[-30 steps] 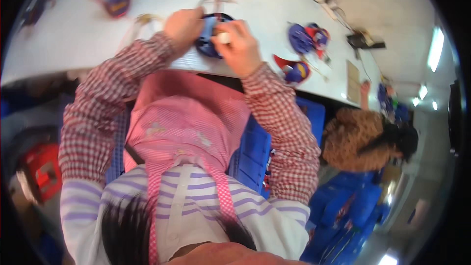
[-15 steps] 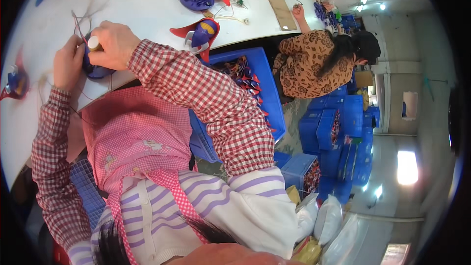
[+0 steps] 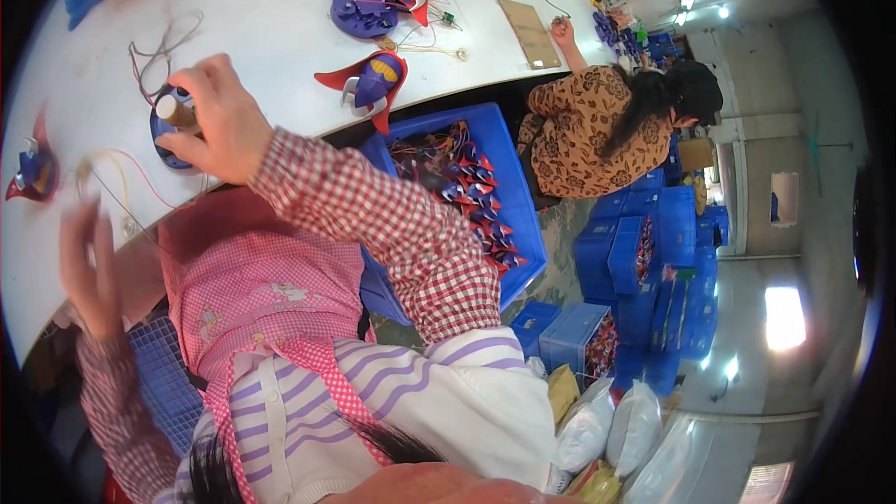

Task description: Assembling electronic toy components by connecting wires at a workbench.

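Right now, clamping a brownish handle (image 3: 180,113) between the thumb and fingers of the right hand (image 3: 224,126), showing its pale round end to the camera. Holding it directly over a dark blue rounded part (image 3: 164,146), down on the white table (image 3: 280,47) near the front edge. Cannot tell whether touching that part underneath, what with the handle and fingers in the way. Looking just beyond, seeing thin brownish wire (image 3: 154,75) in loose loops. Over now to the left hand (image 3: 91,266), blurred at the table's edge, well apart from the rounded part: stretching the fingers out, loosely apart as far as can be made out through the blur. Close by, spotting pale yellow wire (image 3: 117,161) and, farther up, a blue figure piece (image 3: 37,173) with a red fin. Across to the right, finding a purple-and-red winged piece (image 3: 378,79) near the edge, a round purple piece (image 3: 357,13) behind it, and below the tabletop a blue bin (image 3: 528,247) full of red-and-blue pieces (image 3: 476,196).
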A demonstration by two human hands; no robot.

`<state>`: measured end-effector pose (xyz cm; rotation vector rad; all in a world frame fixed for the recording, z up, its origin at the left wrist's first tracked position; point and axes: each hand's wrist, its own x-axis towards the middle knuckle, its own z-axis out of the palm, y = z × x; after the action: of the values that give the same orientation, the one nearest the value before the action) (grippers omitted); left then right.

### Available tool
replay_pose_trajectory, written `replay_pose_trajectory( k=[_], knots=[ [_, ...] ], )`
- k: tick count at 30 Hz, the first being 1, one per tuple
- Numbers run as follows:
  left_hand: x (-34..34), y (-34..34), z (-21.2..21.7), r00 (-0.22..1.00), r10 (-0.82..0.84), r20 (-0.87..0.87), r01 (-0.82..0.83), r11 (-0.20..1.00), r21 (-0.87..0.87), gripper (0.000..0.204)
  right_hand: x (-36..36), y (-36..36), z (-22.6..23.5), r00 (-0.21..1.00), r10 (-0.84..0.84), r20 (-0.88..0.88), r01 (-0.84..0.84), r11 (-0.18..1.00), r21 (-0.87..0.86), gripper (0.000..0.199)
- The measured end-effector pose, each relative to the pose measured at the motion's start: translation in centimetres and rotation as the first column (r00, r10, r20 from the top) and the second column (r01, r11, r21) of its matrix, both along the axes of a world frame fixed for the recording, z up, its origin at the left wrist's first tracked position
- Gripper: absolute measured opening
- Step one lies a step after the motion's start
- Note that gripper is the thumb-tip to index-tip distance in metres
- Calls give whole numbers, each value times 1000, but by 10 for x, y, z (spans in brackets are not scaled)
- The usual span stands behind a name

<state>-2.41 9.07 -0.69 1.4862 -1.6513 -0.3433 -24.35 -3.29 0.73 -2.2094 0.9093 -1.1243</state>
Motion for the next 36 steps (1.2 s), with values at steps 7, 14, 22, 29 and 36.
replay_pose_trajectory(
  k=[7, 14, 22, 29, 36],
  knots=[
    [-8, 109, -64, 771, 499, -396, -354, 852, 385, 19, -15, 67, -22, 972, 133, 194, -156, 982, 108, 24],
    [-29, 104, -56, 771, 502, -392, -308, 832, 460, 18, -10, 106, -42, 982, 133, 134, -180, 878, 443, 11],
    [-19, 93, -48, 645, 481, -594, -425, 872, 244, 26, 12, 94, -14, 961, 266, 70, -269, 858, 438, 11],
    [27, 80, -49, 733, 536, -419, -524, 837, 155, 37, 52, 84, 7, 951, 308, -7, -299, 931, 209, 16],
    [36, 67, -39, 892, 451, -24, -445, 887, 123, 43, 117, 18, -9, 966, 167, -199, -176, 984, -28, 23]
  ],
)
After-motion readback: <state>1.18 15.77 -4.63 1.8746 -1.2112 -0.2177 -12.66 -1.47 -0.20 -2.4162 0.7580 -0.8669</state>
